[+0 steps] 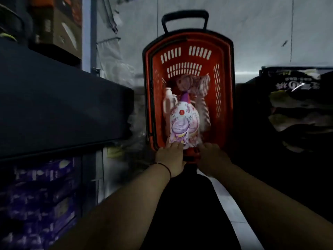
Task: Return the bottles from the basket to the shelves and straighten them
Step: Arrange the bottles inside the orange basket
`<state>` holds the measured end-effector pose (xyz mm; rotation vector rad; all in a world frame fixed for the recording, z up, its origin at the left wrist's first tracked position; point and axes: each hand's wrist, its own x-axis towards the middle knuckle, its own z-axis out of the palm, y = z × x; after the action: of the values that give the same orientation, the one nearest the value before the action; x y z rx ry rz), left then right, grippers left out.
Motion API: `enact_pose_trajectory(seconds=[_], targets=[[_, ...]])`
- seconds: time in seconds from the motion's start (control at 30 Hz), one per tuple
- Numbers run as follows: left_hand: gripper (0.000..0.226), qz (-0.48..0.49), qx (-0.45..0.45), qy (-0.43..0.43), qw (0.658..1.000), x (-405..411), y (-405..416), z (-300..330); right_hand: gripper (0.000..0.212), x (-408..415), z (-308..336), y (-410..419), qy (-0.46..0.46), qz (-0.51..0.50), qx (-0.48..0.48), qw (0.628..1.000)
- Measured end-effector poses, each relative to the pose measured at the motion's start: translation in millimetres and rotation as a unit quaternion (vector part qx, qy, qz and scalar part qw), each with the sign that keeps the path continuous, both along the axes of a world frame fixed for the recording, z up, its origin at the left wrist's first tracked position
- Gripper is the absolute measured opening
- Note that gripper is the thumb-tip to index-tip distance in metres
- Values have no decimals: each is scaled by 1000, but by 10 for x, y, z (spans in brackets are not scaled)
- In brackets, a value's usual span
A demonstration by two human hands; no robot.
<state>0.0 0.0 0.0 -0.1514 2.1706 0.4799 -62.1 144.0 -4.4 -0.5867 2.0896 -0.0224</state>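
Landmark for all positions: the red basket point(223, 98), standing on the floor mid-aisle with its black pull handle point(185, 18) at the far end. Left of the basket: dark shelf point(59, 105) at about rim height, purple packaged stock point(41, 192) on the level beneath it, cardboard boxes point(57, 31) stacked higher up and further back. At the basket's near rim, left side: left hand point(170, 156), thin dark band on the wrist, fingers reaching over the rim onto the base of the purple floral bottle point(183, 121); frame is blurred, so whether the fingers curl round it or only press against it I cannot tell. The bottle lies inside the basket, lengthwise, cap point(185, 96) pointing toward the far end. Just left of its neck lies a white bottle point(169, 100); beyond the cap, patterned packs point(194, 85), kind unclear. Right of the bottle's base: right hand point(211, 156), knuckles up, at the near rim; its fingertips are hidden, grip undetermined. Right of the basket: dark printed sacks point(297, 98) stacked low. Handling judgement: bottle looks large, full, hence heavy; glossy printed sleeve probably slippery; rigid plastic, not fragile. Best hold likely one hand under the base, other round the neck below the cap.
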Motion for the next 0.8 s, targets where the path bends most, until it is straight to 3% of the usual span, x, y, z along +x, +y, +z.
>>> enact_pose_trajectory(seconds=[0.1, 0.23, 0.37, 0.5, 0.67, 0.73, 0.8], targets=[[71, -18, -26, -21, 999, 115, -11, -299, 69, 117, -306, 12, 2, 81, 20, 997], [66, -56, -23, -22, 998, 327, -53, -600, 77, 302, -567, 84, -4, 102, 48, 994], [56, -58, -54, 84, 993, 505, -43, -751, 65, 481, -731, 69, 68, 99, 16, 993], [35, -17, -87, 179, 980, 605, 69, -807, 66, 642, -848, 54, 157, 65, -33, 985], [29, 10, -118, 197, 973, 743, 201, -792, 37, 788, -783, 20, 141, 66, -14, 988], [29, 2, -139, 195, 971, 860, 232, -786, 41, 850, -823, 102, 165, 86, -17, 982], [31, 1, -129, 197, 972, 988, 273, -822, 45, 956, -847, 189, 130, 133, 1, 983]])
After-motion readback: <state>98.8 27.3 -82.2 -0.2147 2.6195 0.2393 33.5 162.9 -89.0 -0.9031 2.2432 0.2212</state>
